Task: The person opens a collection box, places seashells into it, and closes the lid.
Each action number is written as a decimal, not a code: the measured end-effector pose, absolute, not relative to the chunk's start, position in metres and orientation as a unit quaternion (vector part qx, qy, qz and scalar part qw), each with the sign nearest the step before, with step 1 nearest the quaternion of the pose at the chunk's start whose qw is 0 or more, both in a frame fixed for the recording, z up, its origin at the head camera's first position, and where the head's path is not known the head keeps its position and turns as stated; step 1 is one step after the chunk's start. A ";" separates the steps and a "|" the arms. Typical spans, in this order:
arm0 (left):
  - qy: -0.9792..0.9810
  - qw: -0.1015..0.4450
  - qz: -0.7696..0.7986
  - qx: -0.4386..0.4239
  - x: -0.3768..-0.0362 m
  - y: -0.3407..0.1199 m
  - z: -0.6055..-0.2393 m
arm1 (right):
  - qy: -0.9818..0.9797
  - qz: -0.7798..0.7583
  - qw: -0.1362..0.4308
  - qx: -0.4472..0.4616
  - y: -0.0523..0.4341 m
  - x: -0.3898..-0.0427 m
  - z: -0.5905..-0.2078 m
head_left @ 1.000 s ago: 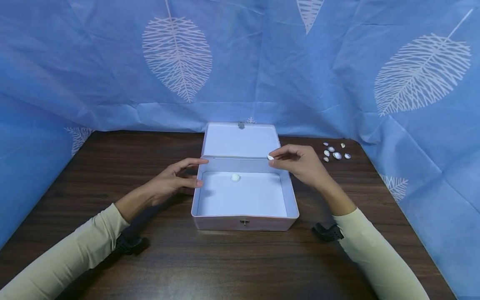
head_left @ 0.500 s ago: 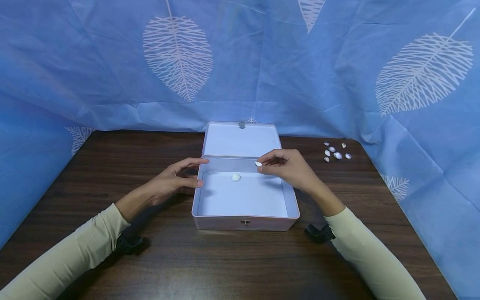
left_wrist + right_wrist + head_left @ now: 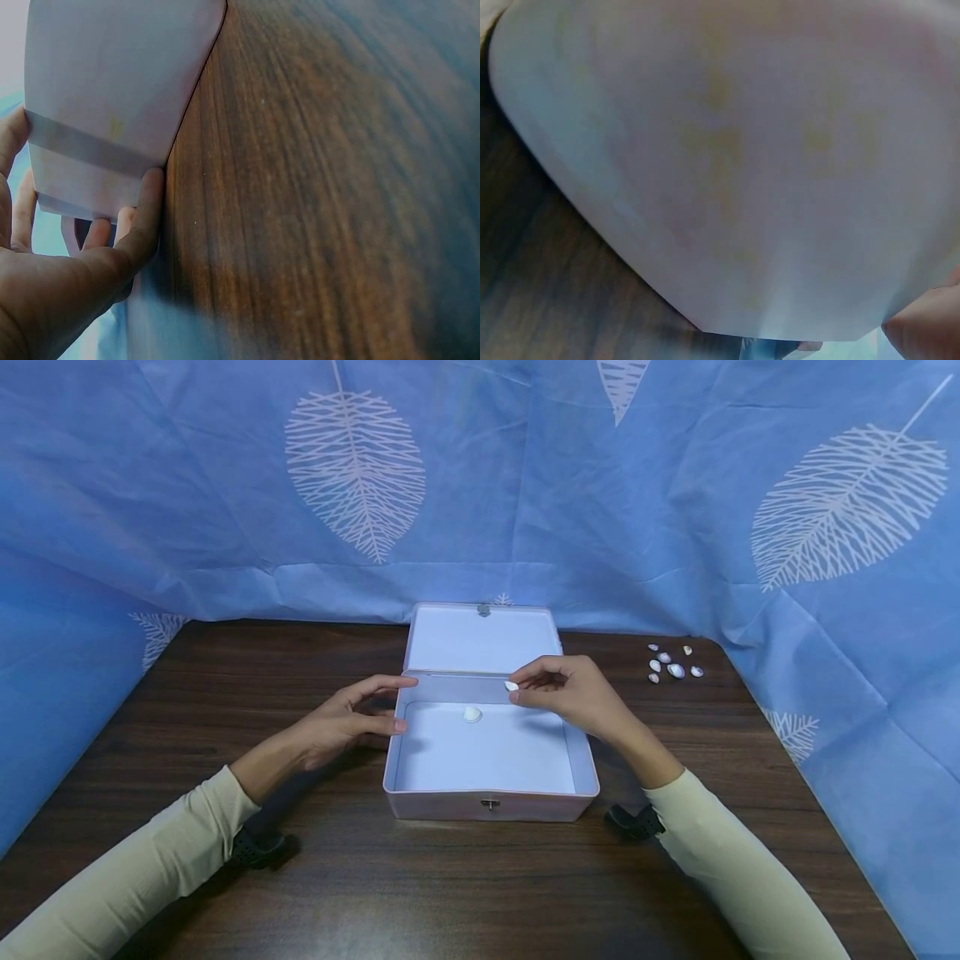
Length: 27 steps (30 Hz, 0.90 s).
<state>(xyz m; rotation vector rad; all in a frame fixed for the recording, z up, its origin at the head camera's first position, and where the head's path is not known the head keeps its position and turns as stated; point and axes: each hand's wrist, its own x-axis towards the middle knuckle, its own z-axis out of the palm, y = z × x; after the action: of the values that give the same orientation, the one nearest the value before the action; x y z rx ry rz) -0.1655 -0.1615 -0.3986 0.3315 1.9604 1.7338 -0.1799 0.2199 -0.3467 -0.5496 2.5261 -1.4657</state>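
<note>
A white tin box (image 3: 442, 807) with its hinged lid (image 3: 480, 639) laid back stands mid-table. On its floor, towards the back, lies one white seashell (image 3: 472, 714). Over the back right part of the box, my right hand (image 3: 581, 693) pinches a small white seashell (image 3: 512, 686) between thumb and fingertips. My left hand (image 3: 341, 720) rests against the left side, touching the rim near the back corner. In the left wrist view, extended fingers touch the box's outer wall (image 3: 97, 82). The right wrist view is filled mostly by the outer wall (image 3: 727, 172), hiding the held shell.
Several small shells (image 3: 676, 671) lie scattered at the table's back right. A metal clasp (image 3: 490, 803) sits on the box front. The dark wooden table (image 3: 420, 893) meets a blue leaf-print cloth (image 3: 525, 510) behind it.
My right hand has carried the pinched shell leftward from the box's right rim to above its interior, slowing in the last half second. The left hand stays in place.
</note>
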 end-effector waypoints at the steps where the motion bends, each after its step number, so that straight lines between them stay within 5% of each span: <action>1: 0.720 0.250 0.636 0.120 -0.166 -0.161 -0.398 | 0.848 -0.489 0.085 -0.185 0.219 -0.180 -0.347; 27: 0.721 0.252 0.636 0.112 -0.166 -0.161 -0.398 | 0.863 -0.481 0.029 -0.151 0.247 -0.174 -0.337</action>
<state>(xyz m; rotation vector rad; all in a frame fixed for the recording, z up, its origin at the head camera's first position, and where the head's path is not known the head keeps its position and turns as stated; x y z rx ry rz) -0.1662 -0.1606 -0.3975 0.3043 1.9600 1.7301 -0.1743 0.2471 -0.3369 -0.4653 2.6623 -1.4830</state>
